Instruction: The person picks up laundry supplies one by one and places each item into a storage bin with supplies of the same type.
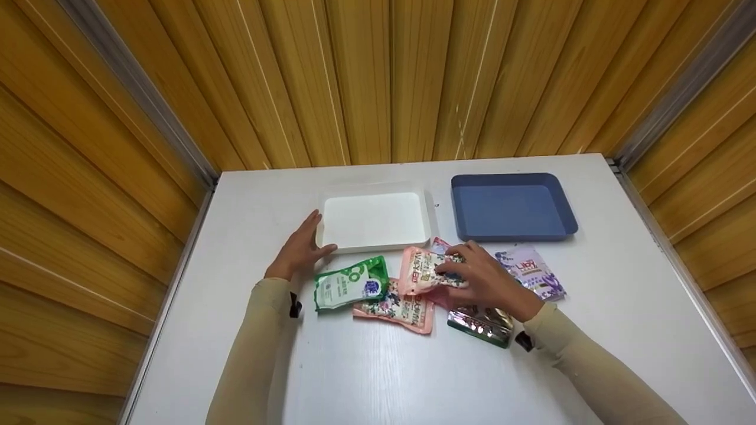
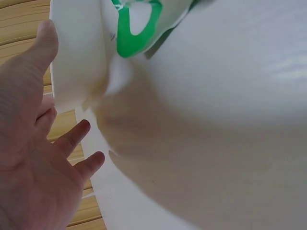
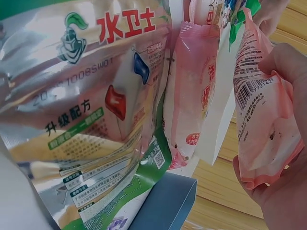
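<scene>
Evidently, in the head view, the two hands divide their roles. The left hand point(image 1: 301, 248) flanks one corner of the white tray point(image 1: 378, 221), its thumb at the near wall and its fingers along the side; the placement probably serves to steady the tray. The right hand point(image 1: 481, 274) pinches the pink pouch point(image 1: 422, 268) from above, a hold suited, it seems, to a soft packet among others. This pouch overlaps the lower pouch point(image 1: 407, 313); whether the two touch cannot be told. The green pouch point(image 1: 348, 286) lies just before the white tray, the silver pouch point(image 1: 481, 321) and the purple pouch point(image 1: 534, 274) near the right hand, and the blue tray point(image 1: 514, 209) behind the purple pouch. All rest on the table point(image 1: 366, 378).

In the left wrist view, the thumb point(image 2: 45, 45) meets the rim of the white tray, while two fingers point(image 2: 72, 139) extend loosely beyond the corner. The left hand grasps no pouch; its contact reads as a light brace.

In the right wrist view, the pink pouch lies between the thumb point(image 3: 283, 64) and the curled fingers point(image 3: 247, 184), its barcode face toward the camera. The silver pouch fills the left side, apart from the fingertips.
</scene>
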Tool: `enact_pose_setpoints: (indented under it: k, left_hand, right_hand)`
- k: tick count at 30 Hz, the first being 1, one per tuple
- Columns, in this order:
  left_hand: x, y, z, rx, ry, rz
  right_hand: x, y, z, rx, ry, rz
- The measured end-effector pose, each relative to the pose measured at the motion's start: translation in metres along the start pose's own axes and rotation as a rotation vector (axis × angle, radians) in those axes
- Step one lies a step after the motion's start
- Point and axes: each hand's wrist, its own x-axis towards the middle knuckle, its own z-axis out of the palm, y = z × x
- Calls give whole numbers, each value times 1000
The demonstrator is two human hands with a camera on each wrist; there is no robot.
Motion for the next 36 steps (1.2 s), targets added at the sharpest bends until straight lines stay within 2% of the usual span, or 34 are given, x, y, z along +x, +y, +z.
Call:
enact_pose_setpoints:
  k: [10, 23, 36]
  left_hand:
    - [-1, -3, -1, 23, 7, -23]
    - [2, -5, 1, 25, 1, -14]
    - [2, -5, 3, -21, 6, -31]
  right_hand:
    - [9, 0, -4, -5, 59, -67]
    - [30, 2, -20, 42, 18, -29]
    - [51, 5, -14, 33, 27, -45]
